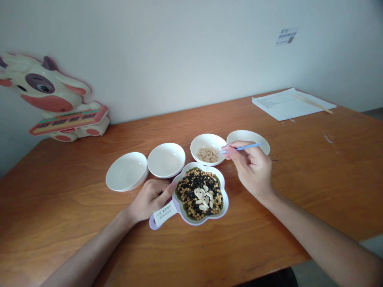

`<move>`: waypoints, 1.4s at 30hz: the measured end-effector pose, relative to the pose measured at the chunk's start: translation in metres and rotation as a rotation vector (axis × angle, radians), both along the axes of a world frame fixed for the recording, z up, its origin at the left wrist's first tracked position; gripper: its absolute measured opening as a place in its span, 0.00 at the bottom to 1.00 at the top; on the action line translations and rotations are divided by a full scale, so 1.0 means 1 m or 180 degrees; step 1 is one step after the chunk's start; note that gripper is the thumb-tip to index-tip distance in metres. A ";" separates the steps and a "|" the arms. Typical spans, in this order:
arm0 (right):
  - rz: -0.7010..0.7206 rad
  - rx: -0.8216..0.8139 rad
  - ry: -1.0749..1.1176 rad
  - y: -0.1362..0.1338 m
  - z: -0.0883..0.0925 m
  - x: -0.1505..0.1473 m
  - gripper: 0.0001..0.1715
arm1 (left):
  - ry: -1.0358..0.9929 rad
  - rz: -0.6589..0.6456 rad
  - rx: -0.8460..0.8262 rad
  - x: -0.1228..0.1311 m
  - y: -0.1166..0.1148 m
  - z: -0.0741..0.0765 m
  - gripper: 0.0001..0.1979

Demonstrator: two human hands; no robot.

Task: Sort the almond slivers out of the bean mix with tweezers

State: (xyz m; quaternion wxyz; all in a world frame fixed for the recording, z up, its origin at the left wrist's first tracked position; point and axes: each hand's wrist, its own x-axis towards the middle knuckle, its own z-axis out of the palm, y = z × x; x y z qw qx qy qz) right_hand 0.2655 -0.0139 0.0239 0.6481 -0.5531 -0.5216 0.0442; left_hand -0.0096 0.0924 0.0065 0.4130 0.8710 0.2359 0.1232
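Note:
My right hand (251, 169) is shut on thin blue chopsticks (245, 147), their tips at the rim of a small white bowl (208, 139) of peeled peanuts (208, 154). My left hand (149, 199) rests against a flower-shaped white dish (220, 207), fingertips on its rim, not visibly gripping it. The dish has a lilac edge and a white label (164, 213) on its handle. Black, green and yellow beans (191, 187) fill it, with peeled peanuts (203, 198) on top. Another white bowl (249, 136) lies partly hidden behind my right hand.
Two shallow white bowls (127, 171) (166, 160) stand left of the dish on a wooden table (89, 171). A cow-shaped toy (44, 91) leans against the wall at far left. Papers (290, 103) lie at the back right, under a thin wooden stick (312, 103).

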 end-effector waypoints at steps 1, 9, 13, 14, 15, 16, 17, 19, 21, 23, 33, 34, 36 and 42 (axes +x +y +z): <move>0.0011 0.0009 0.0007 0.000 0.000 0.000 0.05 | 0.0003 0.0005 -0.0005 0.000 0.000 0.000 0.30; 0.0194 -0.0030 -0.0059 0.001 0.006 -0.004 0.08 | -0.0030 -0.0025 -0.0014 -0.002 0.000 -0.001 0.29; 0.0405 -0.0077 -0.0089 0.002 0.005 -0.007 0.10 | -0.0025 -0.0010 -0.0003 -0.002 0.000 -0.001 0.29; 0.0447 -0.0068 -0.0081 0.002 0.004 -0.007 0.10 | -0.0020 0.0001 -0.0004 -0.002 0.000 -0.001 0.29; 0.0478 -0.0058 -0.0075 0.002 0.003 -0.008 0.11 | -0.0016 0.0008 -0.0002 -0.002 0.000 -0.001 0.29; 0.0491 -0.0047 -0.0084 0.002 0.002 -0.008 0.11 | -0.0016 0.0009 0.0003 -0.002 0.000 -0.001 0.29; 0.0482 -0.0038 -0.0110 0.002 0.002 -0.009 0.12 | -0.0020 0.0008 0.0013 -0.002 0.000 -0.001 0.29; 0.0423 -0.0019 -0.0206 0.003 0.001 -0.009 0.13 | -0.0030 0.0000 0.0022 -0.001 0.000 -0.001 0.29; 0.0380 0.0007 -0.0287 0.003 0.002 -0.010 0.13 | -0.0032 -0.0004 0.0004 -0.001 0.000 0.000 0.29; 0.0398 0.0031 -0.0274 0.002 0.003 -0.011 0.12 | -0.0028 0.0003 -0.0019 0.000 0.000 0.000 0.29; 0.0716 -0.0301 -0.0902 -0.005 0.004 -0.009 0.06 | -0.0038 0.0028 0.0049 -0.001 0.000 -0.001 0.29; 0.0786 -0.0319 -0.1057 -0.006 0.004 -0.009 0.05 | -0.0031 0.0025 0.0039 -0.001 0.000 -0.001 0.29; 0.0964 -0.0319 -0.1262 -0.007 0.003 -0.010 0.04 | -0.0018 0.0022 0.0003 -0.001 0.000 -0.001 0.29; 0.1380 -0.0311 -0.1354 -0.009 0.000 -0.013 0.04 | -0.0031 0.0001 -0.0034 -0.001 0.000 0.000 0.29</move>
